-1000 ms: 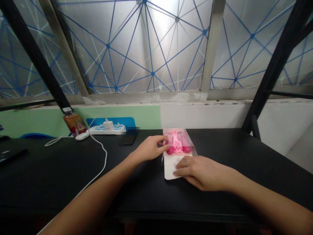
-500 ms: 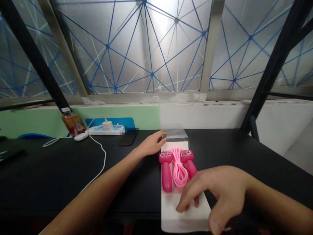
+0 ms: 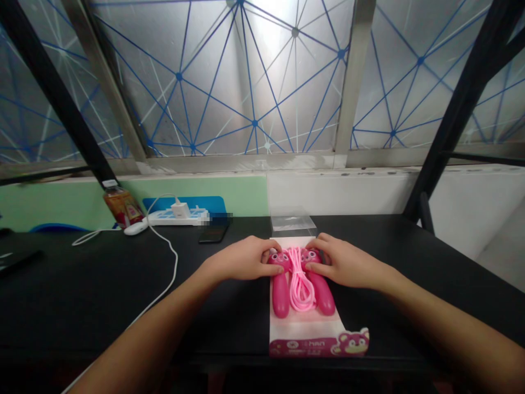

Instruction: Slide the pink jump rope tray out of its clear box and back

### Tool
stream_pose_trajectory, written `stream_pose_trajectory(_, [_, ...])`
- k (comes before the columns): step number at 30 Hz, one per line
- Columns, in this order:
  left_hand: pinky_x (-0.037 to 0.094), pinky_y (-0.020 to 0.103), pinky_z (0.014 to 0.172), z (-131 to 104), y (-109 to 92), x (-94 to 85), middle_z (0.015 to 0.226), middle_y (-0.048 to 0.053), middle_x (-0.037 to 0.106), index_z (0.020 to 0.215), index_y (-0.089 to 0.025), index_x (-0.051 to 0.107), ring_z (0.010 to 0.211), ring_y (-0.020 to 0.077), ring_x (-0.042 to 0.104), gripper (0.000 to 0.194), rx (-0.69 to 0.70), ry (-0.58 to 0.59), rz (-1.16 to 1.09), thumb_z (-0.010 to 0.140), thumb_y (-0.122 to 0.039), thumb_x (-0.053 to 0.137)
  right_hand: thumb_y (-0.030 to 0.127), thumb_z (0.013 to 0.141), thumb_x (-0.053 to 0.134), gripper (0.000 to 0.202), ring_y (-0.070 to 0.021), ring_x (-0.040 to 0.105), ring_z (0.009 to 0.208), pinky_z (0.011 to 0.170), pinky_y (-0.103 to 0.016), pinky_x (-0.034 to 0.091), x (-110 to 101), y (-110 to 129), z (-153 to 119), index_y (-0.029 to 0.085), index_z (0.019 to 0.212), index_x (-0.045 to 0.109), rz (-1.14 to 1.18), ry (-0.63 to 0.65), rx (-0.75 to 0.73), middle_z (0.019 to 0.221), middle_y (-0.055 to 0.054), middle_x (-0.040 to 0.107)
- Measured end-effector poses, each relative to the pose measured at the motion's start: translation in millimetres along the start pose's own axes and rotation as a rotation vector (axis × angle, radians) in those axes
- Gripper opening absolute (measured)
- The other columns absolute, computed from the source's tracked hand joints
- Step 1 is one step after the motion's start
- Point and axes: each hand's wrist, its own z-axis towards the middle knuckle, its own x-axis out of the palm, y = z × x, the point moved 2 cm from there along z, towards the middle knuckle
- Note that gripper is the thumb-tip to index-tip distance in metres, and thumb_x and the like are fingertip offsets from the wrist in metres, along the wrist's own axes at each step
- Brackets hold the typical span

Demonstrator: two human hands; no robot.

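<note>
"Slid free?"

"Apparently: lying on the flat black tabletop (image 3: 410, 262), on a long white-and-pink card (image 3: 283, 328), nearer than the clear plastic box (image 3: 293, 224) (easy to miss)."

"And gripped?"

"Narrowly: by the left hand (image 3: 241, 258) at the bear-headed pink left handle (image 3: 281, 298), by the right hand (image 3: 348, 260) at the matching right handle (image 3: 322, 295). Between, looped pale-pink cord (image 3: 302, 290)."

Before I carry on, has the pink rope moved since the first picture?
Yes. The pink rope has moved toward the person: it lies farther from the white wall than it did then.
</note>
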Motion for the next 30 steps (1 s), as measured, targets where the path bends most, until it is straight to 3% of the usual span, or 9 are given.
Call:
stream_pose_trajectory(5, [0.038,0.022,0.054,3.5,3.6,5.1,0.074,0.003,0.068,0.105,-0.019,0.065,0.061,0.0151,0.06,0.037,-0.018,-0.034,-0.002,0.087,-0.05,0.056,0.037,0.088,0.059,0.024,-0.0169,0.056,0.075,0.066,-0.029,0.043,1.0,1.6,1.8,0.018,0.101,0.064,0.128,-0.02,-0.019,0.089,-0.005,0.061])
stream_pose_trajectory(9, [0.037,0.022,0.053,3.2,5.7,5.7,0.075,0.002,0.069,0.105,-0.02,0.063,0.062,0.0156,0.061,0.035,-0.022,-0.027,-0.004,0.086,-0.049,0.058,0.036,0.09,0.056,0.026,-0.0172,0.058,0.073,0.064,-0.029,0.043,2.2,-3.3,1.9,0.018,0.108,0.062,0.176,0.043,0.001,0.088,-0.005,0.064])
stream_pose_trajectory(16, [0.038,0.022,0.054,0.0,1.6,-0.7,0.079,0.002,0.067,0.107,-0.023,0.064,0.064,0.0154,0.06,0.034,0.009,-0.009,0.028,0.084,-0.047,0.061,0.04,0.087,0.061,0.039,-0.0204,0.059,0.084,0.077,-0.034,0.046,0.6,-4.5,-0.5,0.019,0.118,0.057,0.102,0.001,-0.047,0.102,-0.009,0.061])
stream_pose_trajectory(21, [0.042,0.022,0.061,-1.8,1.9,-3.3,0.093,0.003,0.068,0.108,-0.023,0.064,0.073,0.0164,0.061,0.03,0.075,-0.02,0.035,0.084,-0.042,0.061,0.038,0.087,0.061,0.033,-0.0198,0.059,0.084,0.076,-0.033,0.047,-1.8,-3.7,-0.5,0.02,0.114,0.059,0.103,0.007,-0.057,0.1,-0.007,0.061])
stream_pose_trajectory(30, [0.042,0.024,0.062,1.8,-0.4,-1.1,0.083,0.002,0.069,0.107,-0.022,0.067,0.068,0.016,0.061,0.028,0.074,-0.032,0.003,0.085,-0.037,0.059,0.036,0.091,0.056,0.027,-0.0205,0.059,0.085,0.078,-0.034,0.047,1.7,2.4,0.4,0.02,0.112,0.059,-0.004,-0.034,-0.073,0.101,-0.008,0.061])
